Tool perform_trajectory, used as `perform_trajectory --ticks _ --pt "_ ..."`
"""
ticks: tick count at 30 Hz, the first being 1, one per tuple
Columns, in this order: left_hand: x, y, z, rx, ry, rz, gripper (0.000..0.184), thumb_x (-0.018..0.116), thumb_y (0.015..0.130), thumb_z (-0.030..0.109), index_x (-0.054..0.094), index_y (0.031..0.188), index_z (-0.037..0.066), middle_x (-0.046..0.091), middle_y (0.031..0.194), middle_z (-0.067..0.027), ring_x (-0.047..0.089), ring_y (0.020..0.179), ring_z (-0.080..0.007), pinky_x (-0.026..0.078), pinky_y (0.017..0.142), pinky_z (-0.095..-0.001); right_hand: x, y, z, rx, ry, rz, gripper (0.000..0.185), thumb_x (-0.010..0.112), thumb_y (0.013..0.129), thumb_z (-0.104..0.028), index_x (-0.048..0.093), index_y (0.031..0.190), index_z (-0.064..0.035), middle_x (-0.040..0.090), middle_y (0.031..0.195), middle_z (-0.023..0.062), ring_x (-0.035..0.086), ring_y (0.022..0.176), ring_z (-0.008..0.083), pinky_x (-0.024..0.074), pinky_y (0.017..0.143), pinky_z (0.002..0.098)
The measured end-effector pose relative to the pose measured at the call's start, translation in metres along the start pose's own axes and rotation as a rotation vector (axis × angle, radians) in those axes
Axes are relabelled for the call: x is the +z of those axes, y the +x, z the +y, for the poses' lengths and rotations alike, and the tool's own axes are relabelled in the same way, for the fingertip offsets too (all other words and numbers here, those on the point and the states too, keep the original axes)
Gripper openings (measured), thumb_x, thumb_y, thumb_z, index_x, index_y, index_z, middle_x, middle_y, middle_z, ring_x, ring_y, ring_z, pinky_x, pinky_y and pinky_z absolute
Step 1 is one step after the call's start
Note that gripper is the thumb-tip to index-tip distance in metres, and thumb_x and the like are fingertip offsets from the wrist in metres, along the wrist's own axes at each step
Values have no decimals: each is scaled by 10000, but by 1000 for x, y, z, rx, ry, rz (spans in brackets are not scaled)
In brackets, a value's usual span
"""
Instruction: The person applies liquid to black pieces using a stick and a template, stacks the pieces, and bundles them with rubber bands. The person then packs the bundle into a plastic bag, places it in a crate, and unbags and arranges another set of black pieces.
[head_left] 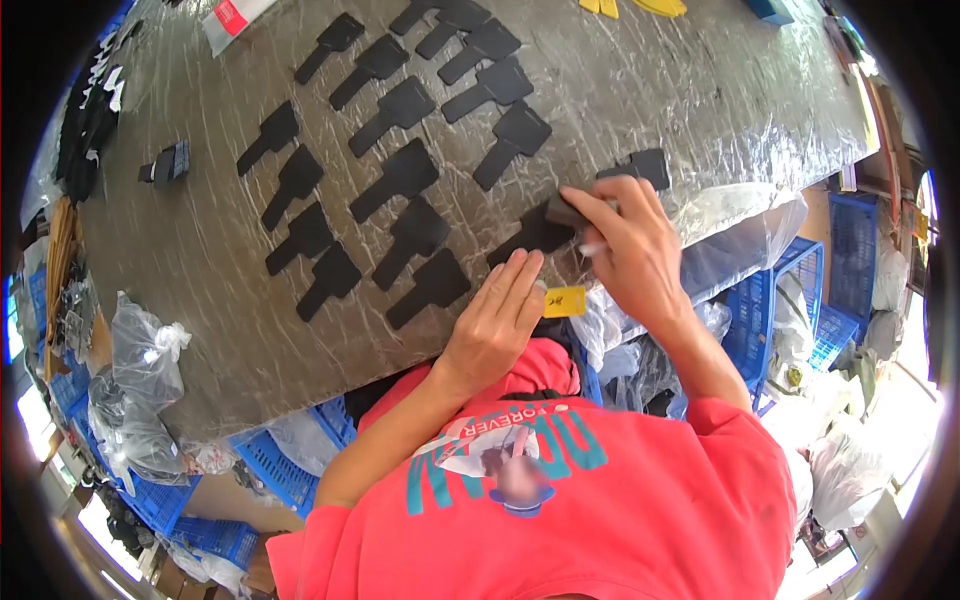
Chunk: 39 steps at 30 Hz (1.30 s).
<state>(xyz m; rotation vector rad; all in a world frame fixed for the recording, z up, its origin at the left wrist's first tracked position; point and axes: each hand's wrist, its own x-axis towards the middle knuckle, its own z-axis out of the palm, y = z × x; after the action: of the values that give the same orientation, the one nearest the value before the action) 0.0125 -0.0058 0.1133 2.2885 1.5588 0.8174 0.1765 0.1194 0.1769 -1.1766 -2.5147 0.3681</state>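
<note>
My left hand [495,318] lies flat near the table's front edge, fingers stretched out, their tips on the narrow end of a black paddle-shaped piece [538,232]. Over the wide end of that piece, my right hand [632,245] is closed on a small dark block [567,210]. Something whitish and blurred shows under the right fingers; I cannot make it out. Beside the left fingertips is a yellow tag [564,302] with handwriting on it. Another black piece [648,168] lies just beyond the right hand, partly covered by it.
Several similar black pieces [410,228] lie in rows on the plastic-covered table [720,110]. A small dark bundle [170,163] sits at the left. Yellow pieces [660,6] are at the far edge. Blue crates [750,325] and clear plastic bags [150,345] surround the table.
</note>
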Motion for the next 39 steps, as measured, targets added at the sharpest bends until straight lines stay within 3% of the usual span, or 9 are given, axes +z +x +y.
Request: perform_trajectory --ticks 2,9,13,21,39 --pt "-3 3 -1 -1 1 -22 180 561 864 48 609 1011 -44 572 1332 -213 539 1266 -364 491 1013 -426 26 -12 6 -4 -33 -69 403 648 711 -29 676 1110 -77 572 949 57 576 877 253 509 699 362" --pt "1 1 -2 33 9 22 200 553 867 54 593 1030 -55 570 1316 -222 543 1254 -375 490 1015 -437 -9 -31 1 10 -34 -245 398 678 696 -43 682 1092 -80 580 926 44 581 874 244 513 696 359" --pt "0 -3 -3 35 -13 24 200 553 858 56 599 1018 -54 575 1284 -221 548 1240 -387 494 1011 -438 0 -4 -11 -108 61 -91 370 684 698 -68 682 1068 -89 577 925 31 570 864 233 515 703 352" --pt "6 0 -4 37 17 62 213 564 848 70 599 1018 -54 598 1227 -216 565 1221 -384 500 1003 -442 10 -17 -5 -138 -16 -277 297 639 733 -91 697 1025 -88 571 949 20 550 875 224 513 731 344" --pt "2 -1 -4 37 14 59 214 574 843 52 607 1029 -49 602 1223 -201 576 1209 -372 505 1002 -429 21 -14 -3 -172 -11 -222 282 640 730 -97 708 1003 -92 582 941 11 555 888 220 508 744 350"
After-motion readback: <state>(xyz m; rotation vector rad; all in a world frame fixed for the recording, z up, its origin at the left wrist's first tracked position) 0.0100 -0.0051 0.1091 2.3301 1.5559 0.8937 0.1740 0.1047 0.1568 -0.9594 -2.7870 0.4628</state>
